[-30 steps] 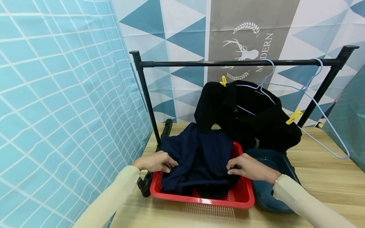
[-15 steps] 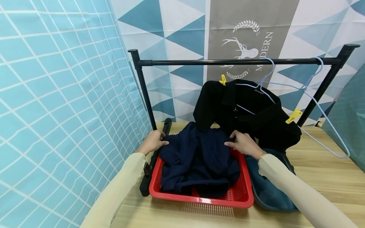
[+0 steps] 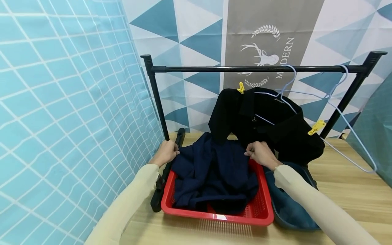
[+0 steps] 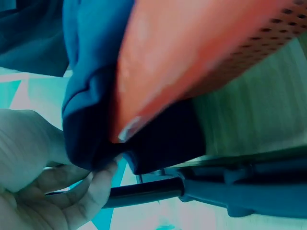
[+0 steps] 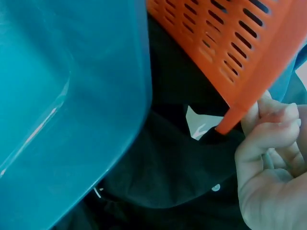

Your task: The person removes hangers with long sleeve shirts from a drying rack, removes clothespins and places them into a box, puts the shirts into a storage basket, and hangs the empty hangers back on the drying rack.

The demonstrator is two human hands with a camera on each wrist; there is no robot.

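A crumpled navy garment [image 3: 214, 173] lies in the red basket [image 3: 217, 216], its far part spilling over the back rim. At its far left edge my left hand [image 3: 165, 153] pinches the cloth between thumb and fingers, beside the rack's left post. The left wrist view has the same hand [image 4: 62, 187] at the cloth's lower fold, below the basket's corner. On the far right side, my right hand [image 3: 261, 154] pinches the garment's edge near the basket's back right corner. In the right wrist view its curled fingers [image 5: 268, 139] stand next to that corner; the cloth they hold is mostly hidden.
A black shirt [image 3: 260, 119] with yellow clips [image 3: 316, 127] hangs on a blue hanger from the black rack [image 3: 220, 69]. Beside it hangs a bare hanger [image 3: 356, 129]. A dark blue tub [image 3: 294, 211] adjoins the basket's right side. A tiled curtain [image 3: 76, 102] borders the left.
Both hands have moved from the basket's sides to the garment's far edges, then pinched the cloth there. The basket and rack have stayed in place.
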